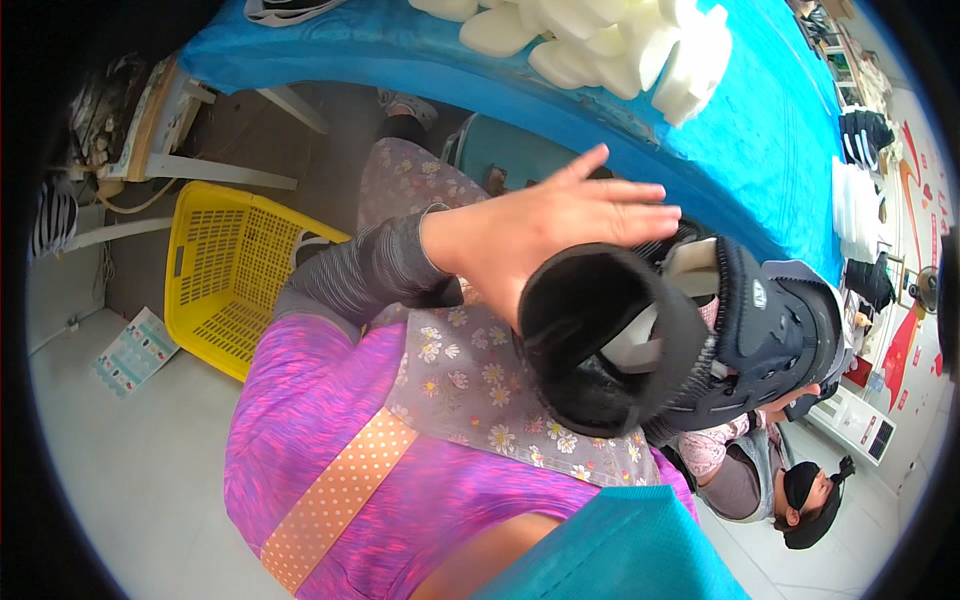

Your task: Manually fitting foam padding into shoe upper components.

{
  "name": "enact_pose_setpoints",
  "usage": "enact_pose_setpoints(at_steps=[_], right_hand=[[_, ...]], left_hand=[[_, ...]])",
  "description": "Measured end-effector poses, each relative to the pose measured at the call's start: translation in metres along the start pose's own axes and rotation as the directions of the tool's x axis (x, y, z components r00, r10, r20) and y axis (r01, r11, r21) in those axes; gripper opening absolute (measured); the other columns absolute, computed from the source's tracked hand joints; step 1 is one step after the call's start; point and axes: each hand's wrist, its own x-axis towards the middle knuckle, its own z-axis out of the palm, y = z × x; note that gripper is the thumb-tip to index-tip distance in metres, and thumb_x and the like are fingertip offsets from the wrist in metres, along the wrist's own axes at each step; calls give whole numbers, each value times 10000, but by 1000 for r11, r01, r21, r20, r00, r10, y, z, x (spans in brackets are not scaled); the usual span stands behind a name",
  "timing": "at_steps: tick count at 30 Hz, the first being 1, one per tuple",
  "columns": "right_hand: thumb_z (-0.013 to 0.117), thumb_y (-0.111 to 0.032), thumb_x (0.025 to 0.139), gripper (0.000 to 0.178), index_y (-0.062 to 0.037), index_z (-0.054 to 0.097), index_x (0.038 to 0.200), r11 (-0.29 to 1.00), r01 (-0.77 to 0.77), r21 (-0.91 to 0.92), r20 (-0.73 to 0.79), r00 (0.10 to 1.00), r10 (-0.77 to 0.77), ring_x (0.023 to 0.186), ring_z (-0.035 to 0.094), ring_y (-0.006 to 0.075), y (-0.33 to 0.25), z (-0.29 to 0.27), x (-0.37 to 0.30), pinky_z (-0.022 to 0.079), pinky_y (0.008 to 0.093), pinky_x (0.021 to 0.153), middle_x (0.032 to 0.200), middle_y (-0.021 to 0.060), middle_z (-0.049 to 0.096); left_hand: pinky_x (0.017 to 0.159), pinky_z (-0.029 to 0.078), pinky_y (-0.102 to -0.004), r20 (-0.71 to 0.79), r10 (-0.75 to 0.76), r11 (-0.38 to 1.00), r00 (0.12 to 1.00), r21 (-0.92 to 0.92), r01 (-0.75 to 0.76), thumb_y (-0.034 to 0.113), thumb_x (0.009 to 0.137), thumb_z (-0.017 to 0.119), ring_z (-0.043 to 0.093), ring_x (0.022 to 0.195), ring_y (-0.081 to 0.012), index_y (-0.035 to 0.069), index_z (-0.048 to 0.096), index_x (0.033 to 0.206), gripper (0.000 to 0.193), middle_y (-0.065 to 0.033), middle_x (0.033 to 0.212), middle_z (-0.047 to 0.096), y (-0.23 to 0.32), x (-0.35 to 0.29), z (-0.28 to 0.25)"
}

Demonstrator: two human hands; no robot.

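While holding the black padded sleeve [690, 350] above the floral apron [480, 400], rests outstretched left hand [550, 225] against the rim, clasping nothing, apparently for steadiness; underneath, seems to prop far-right end with right hand [790, 398], grip too hidden to tell.

A black shoe [770, 320] looks like matt textile, its near collar [570, 300] soft and fuzzy. On the far side, white pads [590, 60] resemble smooth foam; the blue cover [780, 160] beneath is creased, faintly glossy. The yellow crate [225, 260] at left is smooth plastic, and the person's apron [480, 370] thin, matt cloth.
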Motion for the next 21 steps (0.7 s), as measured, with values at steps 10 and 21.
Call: enact_pose_setpoints(at_steps=[10,21], right_hand=[[407,-545,996,688,-61,351,1481,993,-73,98,114,992,61,1327,438,367,16,16,1,340,526,1117,1506,147,391],[412,-549,992,691,-67,350,1483,945,-211,250,271,952,140,1325,442,370,18,20,-4,348,527,1114,1506,142,394]], left_hand=[[869,470,-349,-146,-245,830,958,-543,130,312,867,738,605,1006,-218,10,594,1208,478,-90,1132,654,-5,-6,6],[777,521,-310,-215,-394,903,894,-273,332,22,789,706,661,852,-188,-1,662,1023,239,-113,937,696,-31,-8,-3]])
